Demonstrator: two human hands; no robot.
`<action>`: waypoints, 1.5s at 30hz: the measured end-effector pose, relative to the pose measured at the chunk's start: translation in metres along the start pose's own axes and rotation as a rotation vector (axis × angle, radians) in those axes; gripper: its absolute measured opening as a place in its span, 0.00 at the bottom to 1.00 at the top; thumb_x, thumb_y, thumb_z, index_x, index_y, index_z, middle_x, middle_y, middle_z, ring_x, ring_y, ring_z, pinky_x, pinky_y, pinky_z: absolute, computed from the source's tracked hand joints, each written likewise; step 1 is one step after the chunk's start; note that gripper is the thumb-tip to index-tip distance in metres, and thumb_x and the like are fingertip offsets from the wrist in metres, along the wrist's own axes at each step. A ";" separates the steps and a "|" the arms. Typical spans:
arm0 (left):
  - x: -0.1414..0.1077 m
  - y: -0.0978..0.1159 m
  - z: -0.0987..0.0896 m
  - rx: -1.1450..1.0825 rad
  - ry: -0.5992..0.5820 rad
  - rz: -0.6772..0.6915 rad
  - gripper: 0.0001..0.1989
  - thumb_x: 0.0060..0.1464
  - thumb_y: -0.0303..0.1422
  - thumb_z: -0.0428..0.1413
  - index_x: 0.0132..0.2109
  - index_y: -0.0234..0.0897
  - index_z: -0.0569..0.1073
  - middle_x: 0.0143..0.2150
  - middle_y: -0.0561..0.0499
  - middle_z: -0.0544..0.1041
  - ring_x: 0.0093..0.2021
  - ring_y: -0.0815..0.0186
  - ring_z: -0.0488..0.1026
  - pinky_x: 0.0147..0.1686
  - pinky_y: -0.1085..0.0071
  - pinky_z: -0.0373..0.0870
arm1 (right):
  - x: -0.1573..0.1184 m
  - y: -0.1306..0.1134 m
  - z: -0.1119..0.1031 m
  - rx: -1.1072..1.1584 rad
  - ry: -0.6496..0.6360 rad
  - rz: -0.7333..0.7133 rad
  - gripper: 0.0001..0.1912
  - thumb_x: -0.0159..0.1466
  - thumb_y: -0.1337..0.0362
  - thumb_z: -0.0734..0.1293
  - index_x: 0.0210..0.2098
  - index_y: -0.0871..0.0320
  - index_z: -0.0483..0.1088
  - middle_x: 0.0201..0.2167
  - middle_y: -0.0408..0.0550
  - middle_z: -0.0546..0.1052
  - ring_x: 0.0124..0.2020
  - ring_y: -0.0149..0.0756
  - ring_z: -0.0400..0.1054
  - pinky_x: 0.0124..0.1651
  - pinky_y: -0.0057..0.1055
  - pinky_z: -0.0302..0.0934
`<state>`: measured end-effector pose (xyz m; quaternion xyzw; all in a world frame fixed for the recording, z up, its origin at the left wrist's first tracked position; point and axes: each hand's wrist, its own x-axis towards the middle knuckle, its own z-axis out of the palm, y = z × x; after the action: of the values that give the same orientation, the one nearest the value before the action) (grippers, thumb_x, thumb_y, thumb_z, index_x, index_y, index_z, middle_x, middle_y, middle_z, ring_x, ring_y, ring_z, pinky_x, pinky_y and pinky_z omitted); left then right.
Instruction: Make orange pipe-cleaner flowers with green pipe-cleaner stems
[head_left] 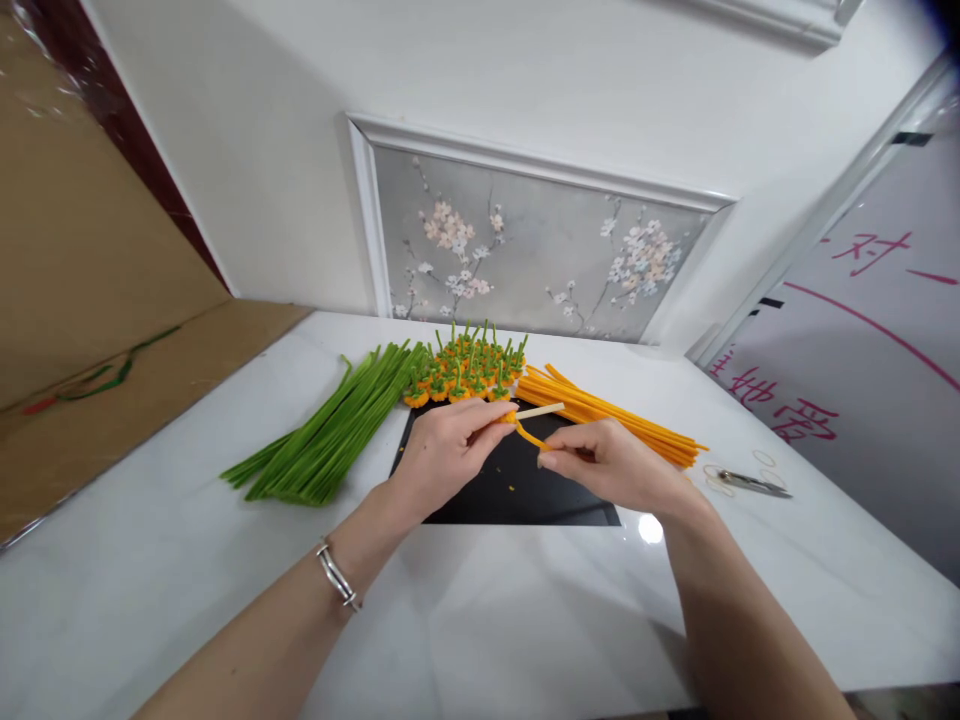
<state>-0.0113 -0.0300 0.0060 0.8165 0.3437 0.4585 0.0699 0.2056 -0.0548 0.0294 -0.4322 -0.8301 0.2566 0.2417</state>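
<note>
Over a black mat (pixel 555 497), my left hand (pixel 457 440) pinches a pale stick (pixel 541 410) with an orange pipe cleaner (pixel 531 436) wound around it. The stick's bare end points right. My right hand (pixel 600 460) has thumb and fingers closed on the free end of that orange pipe cleaner. Behind my left hand stand several small orange pieces with green stems (pixel 466 365). A bundle of green pipe cleaners (pixel 330 430) lies to the left, and loose orange pipe cleaners (pixel 622 415) lie behind my right hand.
Scissors (pixel 754 484) lie on the white table (pixel 480 620) at the right, beside thin pale loops (pixel 718 480). A framed floral panel (pixel 525 240) is on the wall behind. Brown cardboard (pixel 90 400) borders the left side, and a board with red writing (pixel 862 330) borders the right.
</note>
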 end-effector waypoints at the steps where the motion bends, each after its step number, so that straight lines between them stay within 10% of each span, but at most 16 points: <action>1: 0.000 -0.002 0.000 0.018 -0.007 0.001 0.10 0.59 0.32 0.54 0.46 0.39 0.77 0.35 0.50 0.80 0.32 0.69 0.75 0.33 0.75 0.70 | -0.002 -0.002 0.000 -0.036 -0.001 0.006 0.18 0.65 0.57 0.61 0.21 0.57 0.61 0.18 0.38 0.55 0.21 0.27 0.47 0.23 0.28 0.43; 18: -0.002 0.009 0.003 0.055 -0.231 0.135 0.08 0.56 0.36 0.58 0.40 0.40 0.79 0.37 0.52 0.81 0.35 0.68 0.77 0.33 0.75 0.70 | 0.005 -0.004 -0.001 -0.115 0.485 -0.138 0.11 0.63 0.58 0.65 0.29 0.55 0.74 0.27 0.45 0.75 0.28 0.33 0.68 0.33 0.30 0.61; 29: -0.002 0.013 0.006 0.033 -0.129 0.146 0.06 0.55 0.35 0.59 0.36 0.39 0.79 0.28 0.53 0.79 0.28 0.70 0.74 0.28 0.76 0.67 | 0.012 0.022 0.009 -0.095 0.258 0.051 0.25 0.63 0.49 0.63 0.16 0.58 0.62 0.14 0.38 0.56 0.19 0.26 0.46 0.21 0.28 0.43; 35: -0.002 0.007 0.005 0.026 -0.042 -0.008 0.15 0.55 0.33 0.58 0.50 0.44 0.75 0.41 0.53 0.82 0.35 0.69 0.77 0.36 0.75 0.71 | 0.012 0.020 0.014 -0.142 0.176 0.048 0.18 0.65 0.58 0.60 0.20 0.57 0.63 0.16 0.38 0.60 0.19 0.26 0.50 0.23 0.27 0.45; 45: -0.003 -0.016 0.004 0.295 -0.170 -0.120 0.09 0.57 0.36 0.56 0.44 0.49 0.79 0.39 0.58 0.82 0.38 0.67 0.77 0.33 0.74 0.66 | 0.010 0.007 0.024 -0.285 0.078 -0.144 0.16 0.65 0.66 0.62 0.21 0.57 0.62 0.18 0.38 0.61 0.21 0.27 0.54 0.26 0.27 0.48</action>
<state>-0.0168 -0.0188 -0.0054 0.8318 0.4482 0.3274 0.0056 0.1897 -0.0483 0.0082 -0.4114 -0.8767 0.1011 0.2278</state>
